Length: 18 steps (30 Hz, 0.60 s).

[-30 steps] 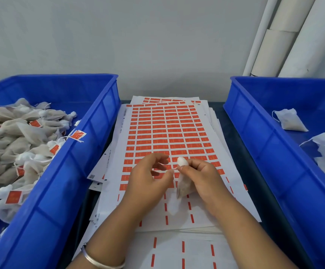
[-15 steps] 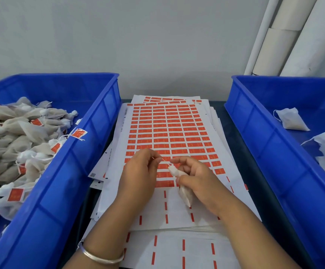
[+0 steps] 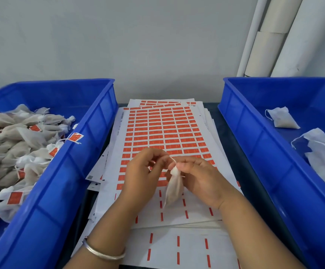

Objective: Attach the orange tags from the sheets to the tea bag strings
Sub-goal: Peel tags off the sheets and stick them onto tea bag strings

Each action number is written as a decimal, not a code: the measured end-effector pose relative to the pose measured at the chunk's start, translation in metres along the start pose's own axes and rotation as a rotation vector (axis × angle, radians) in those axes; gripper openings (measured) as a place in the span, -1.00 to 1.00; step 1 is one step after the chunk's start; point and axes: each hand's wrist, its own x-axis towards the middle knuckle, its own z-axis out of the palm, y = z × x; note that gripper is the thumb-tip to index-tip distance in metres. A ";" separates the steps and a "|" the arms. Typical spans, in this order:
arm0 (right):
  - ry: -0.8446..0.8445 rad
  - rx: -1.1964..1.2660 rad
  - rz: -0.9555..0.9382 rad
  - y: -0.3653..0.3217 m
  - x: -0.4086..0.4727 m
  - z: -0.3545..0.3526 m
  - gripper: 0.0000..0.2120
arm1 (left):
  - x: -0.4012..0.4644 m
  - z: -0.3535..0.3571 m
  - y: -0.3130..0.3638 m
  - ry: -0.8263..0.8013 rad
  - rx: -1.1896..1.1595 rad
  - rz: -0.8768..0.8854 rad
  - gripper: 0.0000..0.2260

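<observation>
A stack of white sheets (image 3: pixel 163 133) covered with rows of orange tags lies between two blue bins. Above its near part, my right hand (image 3: pixel 202 178) pinches the gathered neck of a small white tea bag (image 3: pixel 174 188), which hangs down over the sheet. My left hand (image 3: pixel 144 171) pinches the bag's thin white string (image 3: pixel 173 159) just left of the neck, fingers curled. The two hands almost touch.
The blue bin on the left (image 3: pixel 84 152) holds several tea bags with orange tags. The blue bin on the right (image 3: pixel 254 144) holds a few untagged white bags (image 3: pixel 281 119). White pipes (image 3: pixel 270 39) stand at the back right against the wall.
The tea bag has swung from slanting under my right hand to hanging straight down. My left hand's fingers have come closer to the bag's neck, shortening the stretched string.
</observation>
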 end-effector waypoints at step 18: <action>0.235 0.427 0.057 0.008 -0.017 -0.047 -0.62 | -0.019 0.048 -0.009 -0.431 0.432 -0.175 -0.41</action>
